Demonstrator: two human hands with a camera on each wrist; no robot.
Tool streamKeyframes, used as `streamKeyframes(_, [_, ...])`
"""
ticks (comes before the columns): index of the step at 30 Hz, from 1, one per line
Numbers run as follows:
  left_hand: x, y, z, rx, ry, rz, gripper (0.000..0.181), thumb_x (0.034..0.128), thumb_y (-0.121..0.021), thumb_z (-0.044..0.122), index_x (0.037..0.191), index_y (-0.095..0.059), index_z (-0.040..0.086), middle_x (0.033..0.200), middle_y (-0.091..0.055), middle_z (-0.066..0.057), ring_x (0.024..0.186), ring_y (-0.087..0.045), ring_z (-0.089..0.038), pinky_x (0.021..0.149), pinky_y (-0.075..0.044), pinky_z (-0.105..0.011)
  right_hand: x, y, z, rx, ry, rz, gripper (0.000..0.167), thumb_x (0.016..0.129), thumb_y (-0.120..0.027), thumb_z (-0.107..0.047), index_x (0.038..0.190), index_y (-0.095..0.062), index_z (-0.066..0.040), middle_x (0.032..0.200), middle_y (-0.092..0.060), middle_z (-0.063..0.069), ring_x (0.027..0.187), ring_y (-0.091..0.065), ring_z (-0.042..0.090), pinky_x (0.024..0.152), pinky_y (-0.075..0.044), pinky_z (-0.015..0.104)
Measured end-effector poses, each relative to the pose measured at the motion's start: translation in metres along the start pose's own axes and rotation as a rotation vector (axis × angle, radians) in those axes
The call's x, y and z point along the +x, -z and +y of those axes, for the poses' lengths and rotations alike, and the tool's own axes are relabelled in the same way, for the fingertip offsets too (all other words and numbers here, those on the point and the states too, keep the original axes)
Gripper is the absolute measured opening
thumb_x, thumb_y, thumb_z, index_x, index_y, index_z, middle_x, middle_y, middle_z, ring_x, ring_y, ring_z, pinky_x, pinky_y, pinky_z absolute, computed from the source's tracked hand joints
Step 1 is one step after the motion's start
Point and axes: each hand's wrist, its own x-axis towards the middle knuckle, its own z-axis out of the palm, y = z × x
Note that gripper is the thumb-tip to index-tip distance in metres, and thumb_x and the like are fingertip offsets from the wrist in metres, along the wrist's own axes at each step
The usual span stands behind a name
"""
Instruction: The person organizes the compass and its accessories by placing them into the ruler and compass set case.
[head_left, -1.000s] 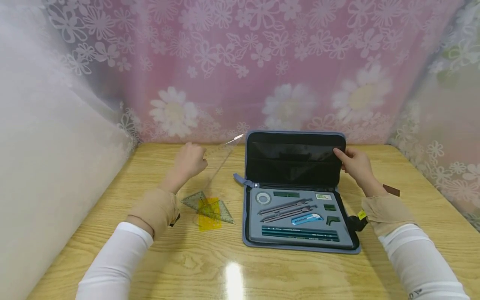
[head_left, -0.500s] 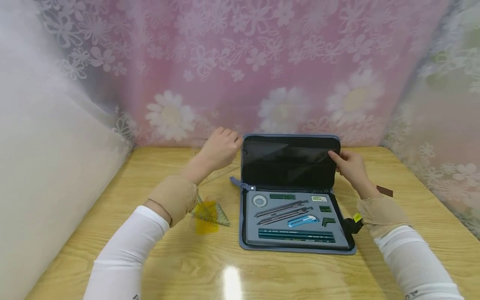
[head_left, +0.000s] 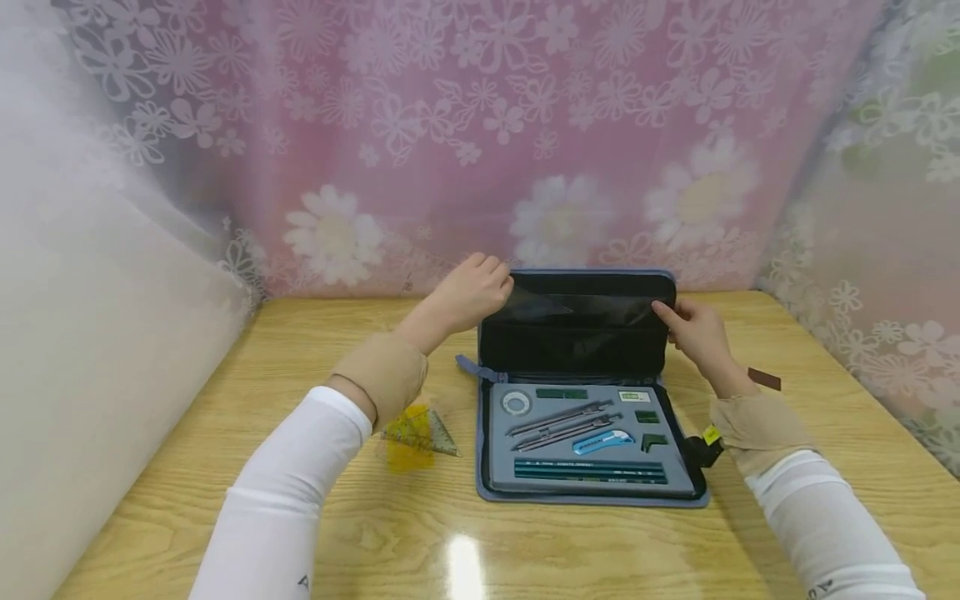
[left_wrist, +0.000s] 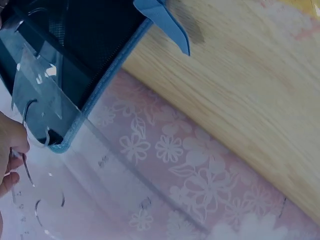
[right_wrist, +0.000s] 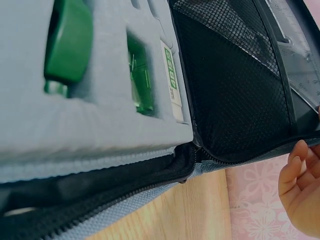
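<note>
My left hand [head_left: 474,292] grips a clear set square [left_wrist: 75,150] with curved slots and printed numbers. Its pointed end reaches across the black inside of the lid [head_left: 570,350] of a blue zip case. In the left wrist view only part of the left hand shows, at the left edge. My right hand [head_left: 699,333] pinches the lid's right edge, thumb on the inside and fingers behind. The lid stands raised and has a mesh pocket [right_wrist: 235,85]. Below it, the grey tray [head_left: 540,429] holds dark green pencils [head_left: 588,471], compasses [head_left: 562,425] and a blue cutter [head_left: 602,442].
Left of the case, a small greenish set square [head_left: 438,435] lies beside and over a yellow translucent piece [head_left: 408,457]. A brown strip [head_left: 764,379] lies by the right wrist. Behind the wooden table [head_left: 360,533] hangs a pink floral curtain [head_left: 450,167].
My left hand has moved right with the clear set square, from above the table to the lid's upper left corner. The right hand keeps its hold on the lid.
</note>
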Motion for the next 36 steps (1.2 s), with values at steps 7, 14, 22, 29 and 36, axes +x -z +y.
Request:
streamKeyframes(7, [0.003,0.004,-0.012,0.079,-0.154,-0.019,0.024,0.0951,-0.051,0.007,0.114,-0.065,0.005,0.107,-0.061,-0.01,0.097,-0.056,-0.024,0.084,-0.043,-0.033,0.0,0.001,0.0,-0.002,0.014,0.016,0.053,0.091,-0.05,-0.05,0.084,-0.055,0.003,0.07,-0.053,0.016,0.056,-0.049,0.017,0.048,-0.041,0.025])
streamKeyframes(14, [0.008,0.006,-0.029,0.208,-0.304,-0.074,0.022,0.0939,-0.053,0.006,0.11,-0.067,0.008,0.108,-0.061,-0.008,0.098,-0.056,-0.022,0.083,-0.042,-0.031,-0.001,0.004,0.001,0.01,0.012,0.026,0.052,0.091,-0.051,-0.049,0.086,-0.057,0.003,0.065,-0.053,0.01,0.054,-0.048,0.014,0.047,-0.041,0.024])
streamKeyframes(22, [0.024,0.002,-0.028,0.274,-0.477,0.0,0.02,0.095,-0.05,0.006,0.098,-0.071,0.007,0.098,-0.063,-0.007,0.09,-0.058,-0.021,0.081,-0.043,-0.03,-0.002,0.005,0.003,-0.008,0.02,0.041,0.053,0.091,-0.05,-0.05,0.087,-0.057,0.003,0.07,-0.053,0.017,0.054,-0.046,0.011,0.047,-0.04,0.024])
streamKeyframes(29, [0.041,-0.005,-0.009,0.321,-0.604,-0.038,0.023,0.0968,-0.048,0.01,0.105,-0.069,0.008,0.106,-0.062,-0.008,0.097,-0.058,-0.022,0.088,-0.042,-0.033,-0.003,-0.002,0.005,-0.005,0.029,0.048,0.052,0.09,-0.051,-0.05,0.088,-0.059,0.002,0.069,-0.054,0.011,0.056,-0.049,0.013,0.047,-0.041,0.024])
streamKeyframes(36, [0.052,-0.008,0.006,0.297,-0.627,-0.112,0.023,0.0979,-0.047,0.013,0.11,-0.067,0.01,0.119,-0.053,-0.01,0.106,-0.05,-0.024,0.09,-0.04,-0.034,-0.003,-0.002,0.001,-0.002,0.014,0.039,0.053,0.091,-0.05,-0.051,0.088,-0.058,0.001,0.069,-0.052,0.012,0.056,-0.046,0.013,0.048,-0.04,0.024])
